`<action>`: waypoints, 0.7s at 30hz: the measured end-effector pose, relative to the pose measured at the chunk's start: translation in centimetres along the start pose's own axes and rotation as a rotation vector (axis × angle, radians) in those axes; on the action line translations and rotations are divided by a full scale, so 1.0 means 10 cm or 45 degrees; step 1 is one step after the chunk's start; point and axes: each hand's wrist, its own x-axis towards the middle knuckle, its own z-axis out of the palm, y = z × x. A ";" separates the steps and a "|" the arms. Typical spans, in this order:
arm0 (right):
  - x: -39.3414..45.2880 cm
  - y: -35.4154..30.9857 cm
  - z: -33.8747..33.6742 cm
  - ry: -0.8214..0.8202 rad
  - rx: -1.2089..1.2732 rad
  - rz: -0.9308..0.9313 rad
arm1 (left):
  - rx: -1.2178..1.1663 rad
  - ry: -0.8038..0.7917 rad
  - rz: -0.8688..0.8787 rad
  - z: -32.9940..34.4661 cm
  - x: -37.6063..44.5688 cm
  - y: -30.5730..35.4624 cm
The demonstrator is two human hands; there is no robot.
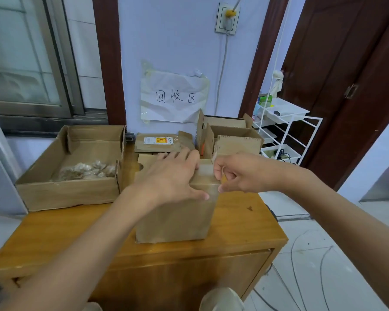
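On the wooden table sits a brown box. The left hand lies flat on its top, fingers spread wide. The right hand has curled fingers and pinches clear tape at the box's right edge.

You are facing a crumpled paper sign taped to the wall, handwritten black characters reading 回收区, you are also seeing a white and orange shipping label on a flattened cardboard box, its print being too small to read
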 end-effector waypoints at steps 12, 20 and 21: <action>-0.03 -0.02 -0.01 0.033 0.380 -0.072 | -0.025 0.035 -0.012 0.07 0.01 -0.06; -0.14 -0.07 0.02 0.264 -0.260 -0.080 | -0.032 0.085 -0.018 0.11 -0.02 -0.04; -0.12 -0.08 0.00 0.233 -0.269 -0.077 | -0.029 0.092 -0.017 0.11 -0.02 -0.04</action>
